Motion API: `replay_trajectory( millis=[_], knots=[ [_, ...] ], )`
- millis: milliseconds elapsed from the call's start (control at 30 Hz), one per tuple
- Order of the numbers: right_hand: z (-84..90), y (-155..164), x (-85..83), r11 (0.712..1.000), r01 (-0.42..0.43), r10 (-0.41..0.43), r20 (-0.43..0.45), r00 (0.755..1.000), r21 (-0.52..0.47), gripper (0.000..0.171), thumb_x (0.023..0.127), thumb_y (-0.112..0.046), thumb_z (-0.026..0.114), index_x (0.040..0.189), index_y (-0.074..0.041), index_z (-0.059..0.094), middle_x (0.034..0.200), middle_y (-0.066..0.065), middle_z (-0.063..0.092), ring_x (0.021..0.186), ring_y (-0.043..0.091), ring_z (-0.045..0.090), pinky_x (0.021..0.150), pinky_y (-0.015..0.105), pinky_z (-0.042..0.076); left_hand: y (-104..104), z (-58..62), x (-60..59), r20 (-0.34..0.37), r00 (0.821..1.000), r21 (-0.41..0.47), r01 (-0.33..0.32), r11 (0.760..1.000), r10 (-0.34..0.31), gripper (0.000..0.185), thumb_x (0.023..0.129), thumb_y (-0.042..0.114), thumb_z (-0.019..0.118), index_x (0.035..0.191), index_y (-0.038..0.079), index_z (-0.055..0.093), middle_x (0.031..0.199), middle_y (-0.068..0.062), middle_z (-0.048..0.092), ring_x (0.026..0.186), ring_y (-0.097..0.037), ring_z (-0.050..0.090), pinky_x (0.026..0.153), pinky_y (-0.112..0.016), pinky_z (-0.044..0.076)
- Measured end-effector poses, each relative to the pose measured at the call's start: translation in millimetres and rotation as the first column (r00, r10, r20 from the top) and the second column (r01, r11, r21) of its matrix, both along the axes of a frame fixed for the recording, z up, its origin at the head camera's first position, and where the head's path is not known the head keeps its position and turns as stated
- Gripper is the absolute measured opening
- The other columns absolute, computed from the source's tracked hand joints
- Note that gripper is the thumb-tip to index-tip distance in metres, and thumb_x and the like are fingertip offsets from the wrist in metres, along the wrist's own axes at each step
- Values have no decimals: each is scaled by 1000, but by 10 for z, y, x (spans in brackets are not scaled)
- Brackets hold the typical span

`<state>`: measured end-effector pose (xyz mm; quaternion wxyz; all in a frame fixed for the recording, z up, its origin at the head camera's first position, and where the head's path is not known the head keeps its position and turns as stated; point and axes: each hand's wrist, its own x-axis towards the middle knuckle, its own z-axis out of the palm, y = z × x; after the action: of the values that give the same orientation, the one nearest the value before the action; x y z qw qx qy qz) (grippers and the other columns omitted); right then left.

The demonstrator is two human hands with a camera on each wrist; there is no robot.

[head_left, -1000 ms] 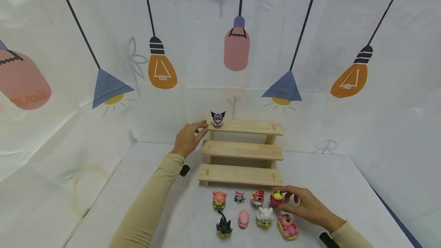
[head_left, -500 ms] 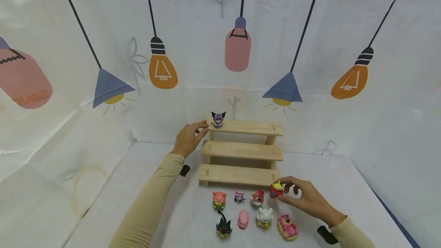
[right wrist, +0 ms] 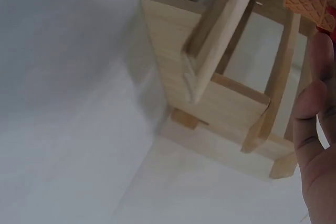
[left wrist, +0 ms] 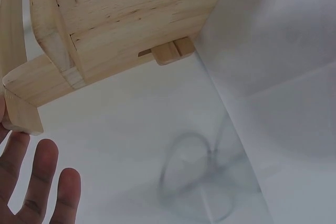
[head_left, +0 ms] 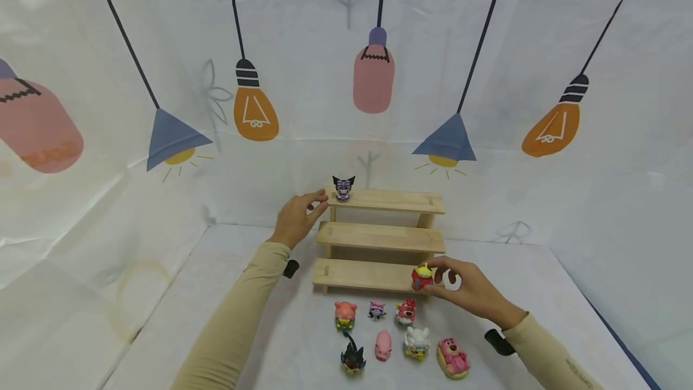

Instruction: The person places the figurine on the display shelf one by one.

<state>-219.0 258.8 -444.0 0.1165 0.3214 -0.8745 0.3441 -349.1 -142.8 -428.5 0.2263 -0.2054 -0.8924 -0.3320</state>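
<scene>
- One figure, the dark-eared purple figure [head_left: 343, 188], stands on the top step of the three-step wooden stand [head_left: 379, 237], at its left end; I judge that placement done.
- A second, the red and green figure [head_left: 421, 276], is pinched in the fingertips of the right hand [head_left: 460, 290], just over the right end of the lowest step; whether it touches the wood I cannot tell.
- Seven figures wait on the white table [head_left: 178, 294] in front of the stand: a pink round-faced one [head_left: 344, 313], a small purple one [head_left: 376, 309], a red bear-like one [head_left: 405, 311], a black one [head_left: 352, 357], a pink pig [head_left: 382, 345], a white one [head_left: 415, 342] and a pink bear in a tan base [head_left: 452, 355]. So most of the work looks left to do.
- The left hand [head_left: 296, 216] holds nothing: its fingers lie loosely against the left edge of the top step, just beside the purple figure, apart from it as far as I can see.
- The stand is the only holder here: its middle step is bare, and the lowest bears nothing but, perhaps, the figure in hand.
- In the right wrist view only a patterned orange edge of that figure [right wrist: 310, 1] shows beside the fingers [right wrist: 314, 124].
</scene>
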Motion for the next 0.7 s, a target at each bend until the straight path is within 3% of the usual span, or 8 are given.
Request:
replay_trajectory(
  millis=[433, 700],
  knots=[
    [237, -323, -339, 999, -21, 21, 0, 1000, -44, 40, 85, -22, 85, 121, -17, 69, 102, -9, 70, 81, 10, 64, 66, 31, 52, 15, -8, -11, -3, 1000, 6, -1, 1000, 1, 29, 101, 35, 65, 120, 16, 76, 136, 8, 64, 89, -17, 68, 67, -35, 54],
    [304, -469, -591, 999, -19, 19, 9, 1000, -39, 40, 87, -21, 83, 123, -9, 69, 97, -4, 72, 82, 9, 64, 68, 29, 51, 4, -14, 9, -7, 1000, 11, 0, 1000, 1, 29, 101, 35, 65, 120, 17, 76, 136, 7, 64, 89, -17, 67, 65, -35, 53]
  ],
)
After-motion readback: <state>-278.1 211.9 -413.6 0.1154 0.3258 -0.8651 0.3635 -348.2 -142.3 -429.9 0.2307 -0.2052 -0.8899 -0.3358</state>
